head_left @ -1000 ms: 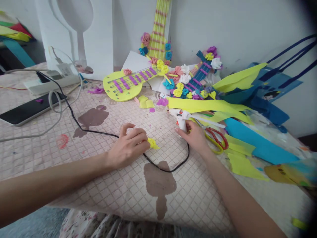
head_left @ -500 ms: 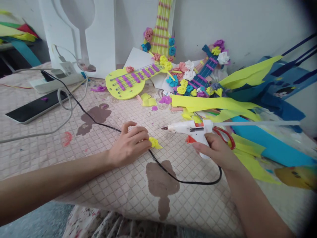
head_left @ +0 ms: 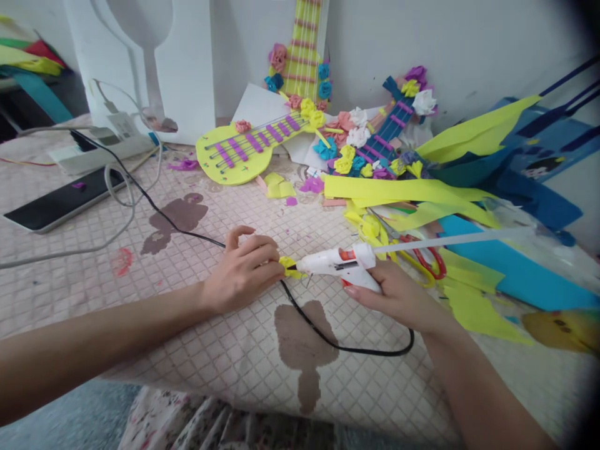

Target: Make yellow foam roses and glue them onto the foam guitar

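Left hand (head_left: 248, 270) has its fingers curled in around a little crumpled yellow paper piece (head_left: 289, 265), holding it down near the middle of the bench (head_left: 225, 369). The fingertips are mostly hidden, so I can't tell exactly how it's pinched. Right hand (head_left: 398, 295) is wrapped around the handle of a white glue gun (head_left: 323, 262), thumb low by the orange trigger (head_left: 345, 283). The gun points left and its dark tip is right at the yellow paper piece, though whether it's actually touching is hard to say. A long pale glue stick (head_left: 450, 239) pokes out the back, and the black cord (head_left: 370, 352) loops below and passes behind the left hand. Just past the right hand there's a pair of red-handled scissors (head_left: 439, 265), then a blue paper strip (head_left: 520, 262) and some yellow strips (head_left: 398, 190). Farther back a yellow paper guitar (head_left: 234, 169) with purple bars lies near a bunch of paper flowers (head_left: 359, 136). Over on the left, a phone (head_left: 51, 206) sits by the power strip (head_left: 103, 156).
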Motion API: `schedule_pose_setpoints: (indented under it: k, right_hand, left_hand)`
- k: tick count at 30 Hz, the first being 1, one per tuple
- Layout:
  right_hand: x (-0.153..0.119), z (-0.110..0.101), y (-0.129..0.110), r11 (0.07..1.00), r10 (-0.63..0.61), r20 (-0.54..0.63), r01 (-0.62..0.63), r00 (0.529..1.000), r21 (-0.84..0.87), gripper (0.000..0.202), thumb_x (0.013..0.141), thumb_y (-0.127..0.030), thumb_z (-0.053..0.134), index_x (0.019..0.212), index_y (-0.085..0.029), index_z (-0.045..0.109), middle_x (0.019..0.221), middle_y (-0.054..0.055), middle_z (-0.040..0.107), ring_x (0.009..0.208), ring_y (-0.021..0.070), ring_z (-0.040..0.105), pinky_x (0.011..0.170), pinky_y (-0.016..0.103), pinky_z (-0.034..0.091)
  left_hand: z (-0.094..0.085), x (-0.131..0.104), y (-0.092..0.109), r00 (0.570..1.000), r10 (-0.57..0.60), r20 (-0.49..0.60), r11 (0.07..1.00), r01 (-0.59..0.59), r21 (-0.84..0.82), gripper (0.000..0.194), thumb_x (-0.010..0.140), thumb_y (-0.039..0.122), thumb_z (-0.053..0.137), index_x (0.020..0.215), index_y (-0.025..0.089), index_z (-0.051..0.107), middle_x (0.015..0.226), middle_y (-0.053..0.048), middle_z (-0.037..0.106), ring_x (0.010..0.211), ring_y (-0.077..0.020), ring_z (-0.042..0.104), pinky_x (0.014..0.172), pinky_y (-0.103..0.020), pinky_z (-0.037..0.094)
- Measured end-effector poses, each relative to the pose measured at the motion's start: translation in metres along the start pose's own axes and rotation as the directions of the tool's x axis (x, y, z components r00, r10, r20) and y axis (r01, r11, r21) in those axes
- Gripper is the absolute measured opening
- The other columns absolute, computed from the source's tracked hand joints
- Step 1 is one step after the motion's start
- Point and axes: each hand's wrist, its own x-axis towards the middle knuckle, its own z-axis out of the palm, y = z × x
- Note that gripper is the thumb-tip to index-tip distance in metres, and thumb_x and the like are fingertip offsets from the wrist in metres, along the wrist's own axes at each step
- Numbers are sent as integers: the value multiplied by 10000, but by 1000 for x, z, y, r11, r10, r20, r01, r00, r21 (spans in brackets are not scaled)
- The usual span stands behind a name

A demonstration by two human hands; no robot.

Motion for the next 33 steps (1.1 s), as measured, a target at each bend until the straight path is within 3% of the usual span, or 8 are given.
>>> schedule_pose_setpoints:
  k: [33]
  right_hand:
    - [2, 2, -2, 999, 12, 8, -12, 1000, -31, 140, 831, -336, 511, 797, -205, 547, 742, 1, 609, 670, 161, 532, 610, 276, 392]
  left_hand:
    - [1, -1, -1, 1000, -21, 13, 1000, 21, -11, 61, 848, 207, 597, 800, 240, 616, 785, 25, 635, 894, -158, 562, 921, -424, 283]
